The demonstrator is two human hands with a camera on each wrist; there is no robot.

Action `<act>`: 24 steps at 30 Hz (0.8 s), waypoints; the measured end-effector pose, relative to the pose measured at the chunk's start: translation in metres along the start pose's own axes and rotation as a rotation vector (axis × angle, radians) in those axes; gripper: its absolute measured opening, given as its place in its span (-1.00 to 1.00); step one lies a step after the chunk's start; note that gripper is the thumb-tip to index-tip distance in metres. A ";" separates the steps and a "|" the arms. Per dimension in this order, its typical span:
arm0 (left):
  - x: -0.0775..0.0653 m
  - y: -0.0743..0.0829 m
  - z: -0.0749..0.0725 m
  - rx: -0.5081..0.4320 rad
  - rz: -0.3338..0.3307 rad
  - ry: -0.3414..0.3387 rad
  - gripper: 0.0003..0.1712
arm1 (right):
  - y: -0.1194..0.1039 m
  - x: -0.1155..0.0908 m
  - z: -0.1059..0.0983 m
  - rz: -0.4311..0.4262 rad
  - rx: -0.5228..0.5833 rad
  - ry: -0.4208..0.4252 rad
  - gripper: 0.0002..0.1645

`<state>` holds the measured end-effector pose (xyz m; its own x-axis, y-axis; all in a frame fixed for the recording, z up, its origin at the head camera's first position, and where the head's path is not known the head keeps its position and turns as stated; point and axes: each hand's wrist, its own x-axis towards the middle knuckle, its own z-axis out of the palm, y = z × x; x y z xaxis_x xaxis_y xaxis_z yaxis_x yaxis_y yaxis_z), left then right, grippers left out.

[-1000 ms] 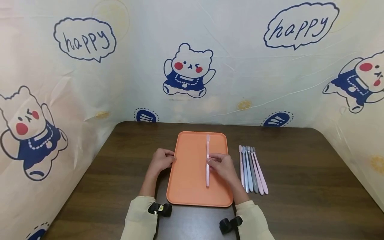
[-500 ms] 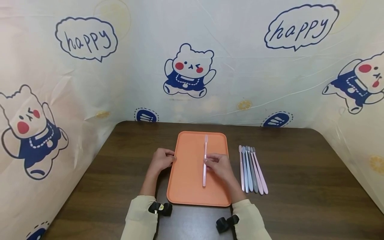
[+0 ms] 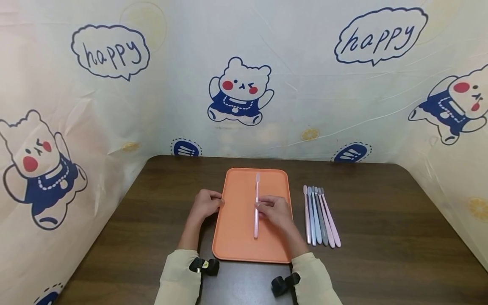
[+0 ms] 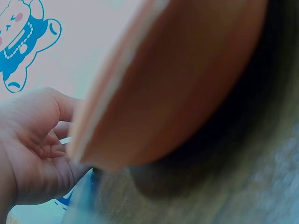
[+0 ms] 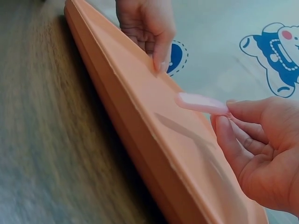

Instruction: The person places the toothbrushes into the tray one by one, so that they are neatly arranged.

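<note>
My right hand (image 3: 276, 210) pinches a pale pink toothbrush (image 3: 256, 226) between thumb and fingers. The toothbrush is held over the middle of an orange tray (image 3: 236, 237), its head pointing to the tray's far edge. In the right wrist view the pink handle end (image 5: 198, 102) sticks out from the fingertips, and a shadow falls on the tray below it. At the tray's left side, my left hand (image 3: 206, 204) grips the rim. The left wrist view shows this hand (image 4: 39, 144) at the tray's blurred edge (image 4: 154, 93), its fingertips partly hidden.
Right of the tray, several toothbrushes (image 3: 319, 218) in pink, blue and grey lie side by side on the brown wooden table (image 3: 392, 220). A printed cloth (image 3: 305, 93) with bears hangs behind and beside the table. Each sleeve carries a black wrist camera (image 3: 284, 284).
My right hand has moved a little to the left over the tray, carrying the pink toothbrush with it. The left hand stays at the tray's left rim.
</note>
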<state>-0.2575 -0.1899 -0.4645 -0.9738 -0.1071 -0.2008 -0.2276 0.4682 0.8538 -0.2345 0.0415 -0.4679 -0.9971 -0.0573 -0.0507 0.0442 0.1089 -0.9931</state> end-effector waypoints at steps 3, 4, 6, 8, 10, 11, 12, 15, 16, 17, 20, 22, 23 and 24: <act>0.000 0.000 0.001 0.002 0.009 -0.004 -0.71 | 0.000 0.000 0.001 0.004 0.001 -0.009 -0.68; 0.001 0.000 0.001 0.004 0.011 -0.004 -0.70 | 0.000 0.000 0.002 0.009 0.008 -0.013 -0.67; 0.001 0.000 0.001 0.007 0.007 -0.002 -0.70 | 0.000 0.000 0.003 0.018 0.018 -0.017 -0.67; 0.001 0.000 0.001 0.010 0.008 -0.003 -0.70 | 0.000 0.000 0.004 0.025 0.021 -0.018 -0.68; 0.001 -0.001 0.000 0.011 0.005 0.000 -0.70 | 0.001 0.001 0.006 0.028 0.024 -0.020 -0.68; 0.001 -0.001 0.000 0.011 0.002 0.001 -0.70 | 0.001 0.001 0.006 0.029 0.022 -0.019 -0.68; 0.002 -0.001 0.000 0.009 0.005 0.000 -0.70 | 0.001 0.002 0.007 0.028 0.016 -0.018 -0.68; 0.002 -0.002 0.000 0.008 0.006 0.001 -0.71 | 0.002 0.003 0.009 0.035 -0.007 -0.014 -0.68; 0.002 -0.002 0.000 0.007 0.008 0.000 -0.71 | 0.002 0.003 0.009 0.041 -0.015 -0.012 -0.68; 0.002 -0.002 0.000 0.006 0.007 0.000 -0.71 | 0.001 0.003 0.010 0.052 -0.021 -0.009 -0.68; 0.001 -0.001 0.001 0.004 0.008 0.002 -0.71 | 0.000 0.005 0.011 0.084 -0.033 -0.008 -0.69; 0.002 -0.002 0.001 0.005 0.011 0.005 -0.70 | 0.000 0.005 0.012 0.102 -0.032 -0.010 -0.69; 0.002 -0.002 0.001 0.006 0.011 0.006 -0.70 | -0.001 0.006 0.013 0.113 -0.031 -0.009 -0.69; 0.002 -0.002 0.001 0.006 0.011 0.008 -0.70 | -0.001 0.007 0.014 0.121 -0.029 -0.009 -0.70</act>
<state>-0.2589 -0.1900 -0.4669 -0.9761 -0.1095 -0.1878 -0.2173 0.4742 0.8532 -0.2402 0.0276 -0.4684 -0.9839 -0.0512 -0.1714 0.1626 0.1437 -0.9762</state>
